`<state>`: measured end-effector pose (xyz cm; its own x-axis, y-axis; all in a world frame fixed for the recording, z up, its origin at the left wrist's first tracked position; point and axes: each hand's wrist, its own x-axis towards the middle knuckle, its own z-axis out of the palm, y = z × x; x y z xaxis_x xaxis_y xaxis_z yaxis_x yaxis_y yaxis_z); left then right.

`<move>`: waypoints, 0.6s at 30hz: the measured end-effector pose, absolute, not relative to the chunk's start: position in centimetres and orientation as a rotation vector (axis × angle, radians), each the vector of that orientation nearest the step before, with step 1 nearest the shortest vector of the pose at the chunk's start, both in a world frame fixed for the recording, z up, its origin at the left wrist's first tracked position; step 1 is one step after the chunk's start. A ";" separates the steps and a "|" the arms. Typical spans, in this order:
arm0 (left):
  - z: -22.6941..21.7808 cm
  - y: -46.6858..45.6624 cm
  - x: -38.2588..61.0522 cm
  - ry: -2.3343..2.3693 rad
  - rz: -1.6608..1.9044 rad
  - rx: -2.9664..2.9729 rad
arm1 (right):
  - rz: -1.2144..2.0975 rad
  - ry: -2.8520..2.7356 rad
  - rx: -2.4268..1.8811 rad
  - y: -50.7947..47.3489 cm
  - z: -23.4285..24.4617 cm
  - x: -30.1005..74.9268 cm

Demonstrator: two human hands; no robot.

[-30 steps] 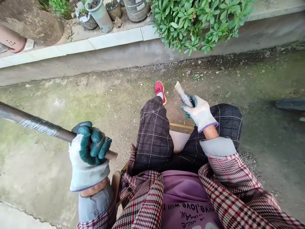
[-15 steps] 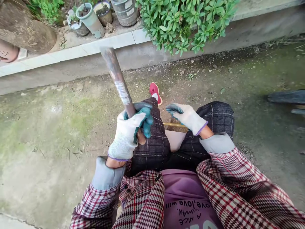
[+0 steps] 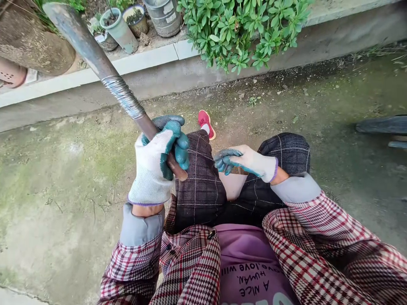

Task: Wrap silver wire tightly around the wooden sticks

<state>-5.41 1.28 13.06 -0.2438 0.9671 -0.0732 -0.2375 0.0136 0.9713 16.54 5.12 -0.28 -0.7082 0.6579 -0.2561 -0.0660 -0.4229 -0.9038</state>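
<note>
My left hand (image 3: 159,156), in a white glove with a teal-coated palm, is closed around the brown handle of a long, stout tool (image 3: 84,46). Silvery wire is wound round the tool above my grip, and beyond it a dark, worn shaft widens toward the upper left. Its exact kind does not show. The handle's butt sticks out below my fingers over my left thigh. My right hand (image 3: 246,161), gloved alike, hovers between my knees with loosely bent fingers and nothing visible in it. Beneath it is a pale pinkish surface (image 3: 232,186), partly hidden by hand and legs.
A low wall with a white-tiled ledge (image 3: 152,59) runs across the front. Potted plants (image 3: 119,31), a metal bucket (image 3: 163,17) and a leafy green bush (image 3: 244,34) stand along it. A dark object (image 3: 381,126) lies at the right edge on mossy concrete.
The tool has swung toward the upper left and tilted further over, with my left hand moving left. My right hand has dropped slightly, and the yellow strip under it no longer shows.
</note>
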 end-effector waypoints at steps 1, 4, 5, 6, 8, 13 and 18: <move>13.1 1.4 -5.5 1.236 1.462 0.866 | 2.191 -1.315 -0.833 5.2 0.4 17.1; 13.2 1.9 -5.9 1.273 1.482 0.851 | 2.214 -1.336 -0.857 5.2 1.9 18.7; 13.2 2.0 -6.1 1.280 1.494 0.847 | 2.213 -1.341 -0.868 5.0 2.2 19.2; 13.2 2.1 -6.3 1.287 1.507 0.844 | 2.206 -1.344 -0.874 4.8 2.4 19.7; 13.1 2.2 -6.8 1.295 1.527 0.837 | 2.179 -1.360 -0.879 4.2 2.9 20.4; 12.1 2.2 -8.0 1.302 1.574 0.810 | 2.048 -1.516 -0.967 3.2 4.3 21.3; 11.1 2.0 -8.7 1.289 1.555 0.810 | 1.665 -1.682 -1.156 2.4 5.1 20.8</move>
